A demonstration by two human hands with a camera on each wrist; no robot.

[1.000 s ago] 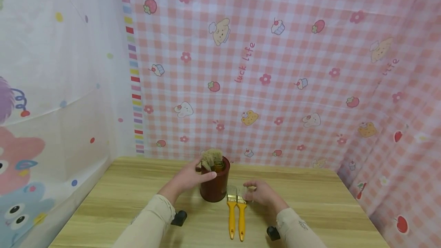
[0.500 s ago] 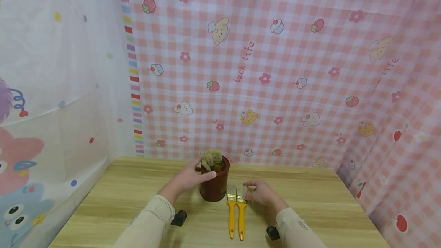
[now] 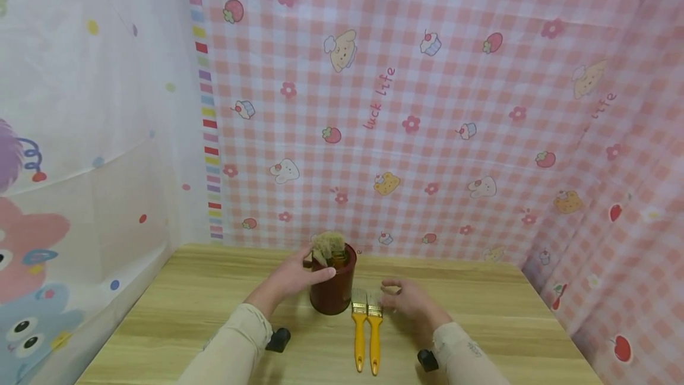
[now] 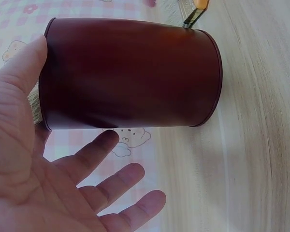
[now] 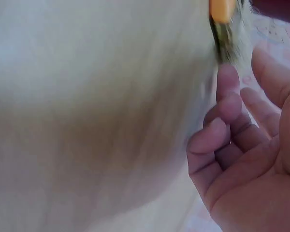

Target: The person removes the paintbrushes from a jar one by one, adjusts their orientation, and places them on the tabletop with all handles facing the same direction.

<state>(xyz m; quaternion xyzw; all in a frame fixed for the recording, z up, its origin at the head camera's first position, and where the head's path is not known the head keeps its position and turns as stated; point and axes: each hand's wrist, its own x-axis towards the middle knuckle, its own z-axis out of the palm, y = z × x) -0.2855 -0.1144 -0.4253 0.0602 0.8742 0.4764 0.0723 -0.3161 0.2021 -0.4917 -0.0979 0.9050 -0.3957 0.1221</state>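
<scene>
A dark red-brown cylindrical pot stands upright on the table, holding paintbrushes bristles up. My left hand holds the pot at its rim, the thumb lying along the near side. In the left wrist view three fingers stretch out apart from the wall; the index finger is mostly hidden. Two flat paintbrushes with yellow handles, a left one and a right one, lie side by side before the pot, handles toward me. My right hand hovers loosely curled beside the right brush's bristles, holding nothing.
The wood-grain table meets a pink checked curtain at the back. A white printed curtain hangs on the left. Near each wrist sits a small black device, one on the left and one on the right.
My right hand has shifted slightly to the right, away from the right paintbrush's bristles. The left hand, the pot and both lying paintbrushes keep their places.
</scene>
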